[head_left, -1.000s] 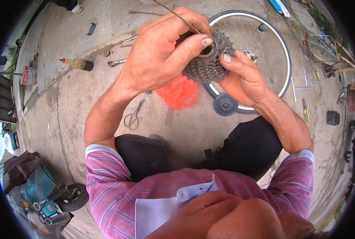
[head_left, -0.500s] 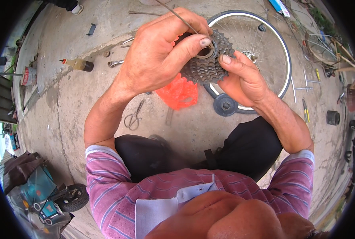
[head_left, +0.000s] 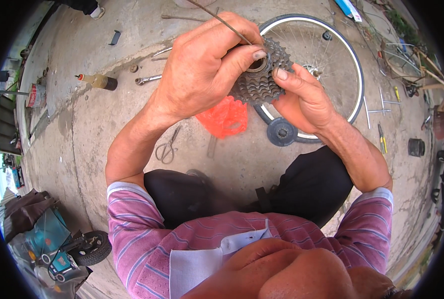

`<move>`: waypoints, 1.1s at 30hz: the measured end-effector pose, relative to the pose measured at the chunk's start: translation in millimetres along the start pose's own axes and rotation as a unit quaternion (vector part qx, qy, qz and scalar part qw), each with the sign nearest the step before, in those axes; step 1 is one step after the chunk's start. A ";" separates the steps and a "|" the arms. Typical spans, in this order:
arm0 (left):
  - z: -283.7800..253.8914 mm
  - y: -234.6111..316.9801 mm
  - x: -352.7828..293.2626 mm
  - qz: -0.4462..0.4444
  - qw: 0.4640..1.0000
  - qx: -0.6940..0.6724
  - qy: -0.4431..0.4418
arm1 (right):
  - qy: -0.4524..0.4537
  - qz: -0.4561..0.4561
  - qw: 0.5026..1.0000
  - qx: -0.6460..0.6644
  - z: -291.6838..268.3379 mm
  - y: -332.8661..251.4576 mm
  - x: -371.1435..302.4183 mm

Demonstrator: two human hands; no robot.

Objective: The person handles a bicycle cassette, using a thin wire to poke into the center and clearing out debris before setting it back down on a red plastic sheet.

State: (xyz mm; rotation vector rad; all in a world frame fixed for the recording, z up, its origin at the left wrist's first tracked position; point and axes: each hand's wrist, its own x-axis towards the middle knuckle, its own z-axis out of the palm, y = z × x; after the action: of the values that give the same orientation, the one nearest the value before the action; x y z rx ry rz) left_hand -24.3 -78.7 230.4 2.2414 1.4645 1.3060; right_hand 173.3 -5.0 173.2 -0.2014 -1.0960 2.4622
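A dark, greasy bicycle freewheel [head_left: 258,89] with stacked toothed sprockets is held up before me. My right hand [head_left: 307,99] grips it from the right, thumb on the sprocket teeth and fingers behind. My left hand [head_left: 197,74] is closed around a thin metal rod [head_left: 221,21], which slants down from the upper left to the freewheel's central opening. The left thumb tip rests at the edge of that opening. The rod's lower end and most left fingers are hidden. Behind the freewheel, a bicycle wheel [head_left: 360,70] with a black tyre and white rim lies on the concrete.
An orange-red plastic bag [head_left: 223,119], a black disc [head_left: 282,131] and scissors [head_left: 167,149] lie below my hands. Leftward are a wrench [head_left: 148,79] and a bottle of yellowish liquid [head_left: 97,81]. Yellow-handled pliers [head_left: 382,138] lie right. A parked vehicle [head_left: 62,254] stands lower left.
My left hand has shifted slightly downward and to the right with the rod, against the freewheel. The right hand and freewheel stay nearly in place.
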 end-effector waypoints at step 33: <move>-22.5 3.1 3.0 0.010 1.000 -0.024 -0.009 | 0.002 -0.027 0.998 0.050 -3.0 -7.3 0.6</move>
State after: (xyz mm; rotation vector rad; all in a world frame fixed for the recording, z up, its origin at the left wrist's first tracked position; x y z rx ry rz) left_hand -38.3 -84.8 247.4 2.2369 1.3928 1.3085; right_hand 176.1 1.6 176.6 -0.1439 -0.9610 2.4590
